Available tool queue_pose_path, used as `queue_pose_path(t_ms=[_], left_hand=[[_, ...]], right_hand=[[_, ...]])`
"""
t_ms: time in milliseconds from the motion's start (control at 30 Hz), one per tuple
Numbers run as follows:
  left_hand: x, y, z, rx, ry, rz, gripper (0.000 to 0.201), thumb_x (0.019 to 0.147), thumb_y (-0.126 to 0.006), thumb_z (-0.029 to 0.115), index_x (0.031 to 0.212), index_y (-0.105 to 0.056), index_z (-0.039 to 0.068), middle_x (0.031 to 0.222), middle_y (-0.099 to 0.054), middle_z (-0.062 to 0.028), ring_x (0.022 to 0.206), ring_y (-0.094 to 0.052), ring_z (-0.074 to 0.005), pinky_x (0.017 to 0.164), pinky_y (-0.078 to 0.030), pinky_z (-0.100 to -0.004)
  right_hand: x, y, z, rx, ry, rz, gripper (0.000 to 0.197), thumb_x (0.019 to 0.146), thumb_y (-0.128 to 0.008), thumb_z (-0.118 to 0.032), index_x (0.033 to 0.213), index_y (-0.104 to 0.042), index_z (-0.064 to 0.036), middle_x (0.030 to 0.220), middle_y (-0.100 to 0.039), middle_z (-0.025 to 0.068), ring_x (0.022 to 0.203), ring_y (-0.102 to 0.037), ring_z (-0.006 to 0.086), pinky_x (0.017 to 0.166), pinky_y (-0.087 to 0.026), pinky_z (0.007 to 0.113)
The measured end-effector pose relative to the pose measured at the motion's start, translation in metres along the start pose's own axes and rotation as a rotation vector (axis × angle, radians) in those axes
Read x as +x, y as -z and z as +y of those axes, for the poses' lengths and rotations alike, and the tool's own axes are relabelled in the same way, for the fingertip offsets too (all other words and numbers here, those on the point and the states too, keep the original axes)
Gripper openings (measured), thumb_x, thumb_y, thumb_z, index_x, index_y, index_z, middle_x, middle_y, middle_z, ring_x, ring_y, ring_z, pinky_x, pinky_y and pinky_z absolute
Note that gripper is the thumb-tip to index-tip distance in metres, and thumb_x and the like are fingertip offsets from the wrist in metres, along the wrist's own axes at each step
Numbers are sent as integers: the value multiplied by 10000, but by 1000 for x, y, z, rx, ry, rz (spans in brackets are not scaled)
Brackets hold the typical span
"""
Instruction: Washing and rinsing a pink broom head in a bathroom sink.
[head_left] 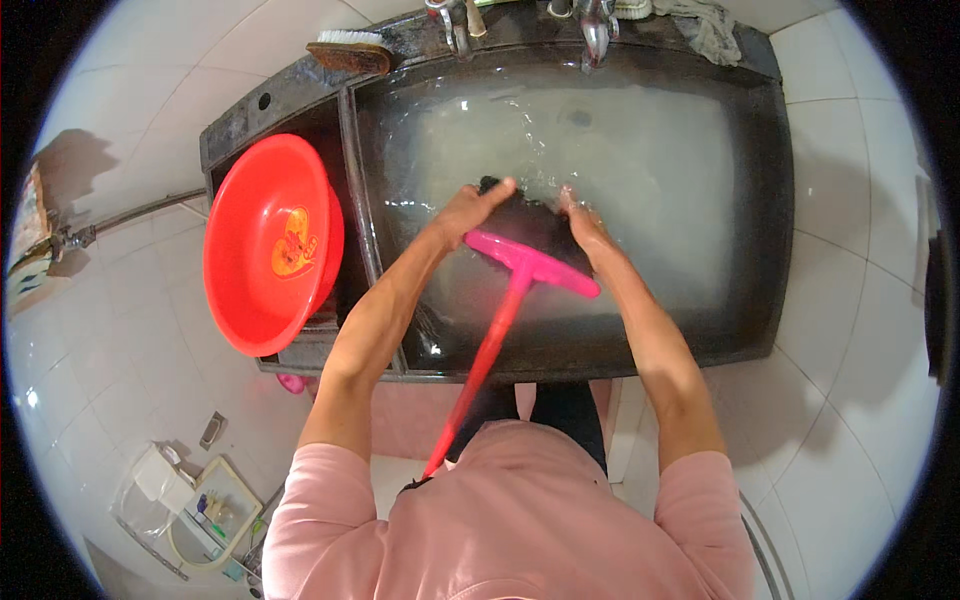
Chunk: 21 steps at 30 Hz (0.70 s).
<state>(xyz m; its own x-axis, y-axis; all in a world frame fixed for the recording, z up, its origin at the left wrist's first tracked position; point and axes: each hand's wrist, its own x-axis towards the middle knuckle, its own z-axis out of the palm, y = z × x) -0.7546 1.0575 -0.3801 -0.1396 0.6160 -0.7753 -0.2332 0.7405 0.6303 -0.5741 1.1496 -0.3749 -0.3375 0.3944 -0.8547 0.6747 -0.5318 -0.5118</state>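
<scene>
The left hand [478, 207] and right hand [588, 226] grasp opposite edges of a dark mop fringe [538, 222] — a hold that likely spreads it evenly above the water. It lies just beyond the mop's pink crossbar [530, 263]; murkiness hides whether they join. The red handle [485, 350] slopes back to the pink shirt [520, 530], probably propped there because both hands are busy. Cloudy grey water [660, 180] fills the black sink [768, 240]; a red basin [265, 220] — heart motif inside — occupies its left compartment.
</scene>
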Motion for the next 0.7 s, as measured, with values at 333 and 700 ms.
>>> queue_pose_path(t_ms=[333,700], left_hand=[[22,-5,16,348,-24,-290,486,816,-506,411,1030,-529,-25,937,-561,-106,806,-538,-178,742,-435,-322],[-12,-18,43,412,-62,-168,346,830,-490,303,905,-594,-17,784,-583,-72,721,-521,-141,679,-422,-291]], right_hand=[[-5,3,-24,-185,209,-411,605,805,-516,-439,1220,-385,-19,1135,-475,125,1018,-454,201,857,-376,303],[-14,-1,7,269,27,-191,499,817,-444,-497,919,-575,-27,777,-587,83,649,-543,206,625,-452,331]])
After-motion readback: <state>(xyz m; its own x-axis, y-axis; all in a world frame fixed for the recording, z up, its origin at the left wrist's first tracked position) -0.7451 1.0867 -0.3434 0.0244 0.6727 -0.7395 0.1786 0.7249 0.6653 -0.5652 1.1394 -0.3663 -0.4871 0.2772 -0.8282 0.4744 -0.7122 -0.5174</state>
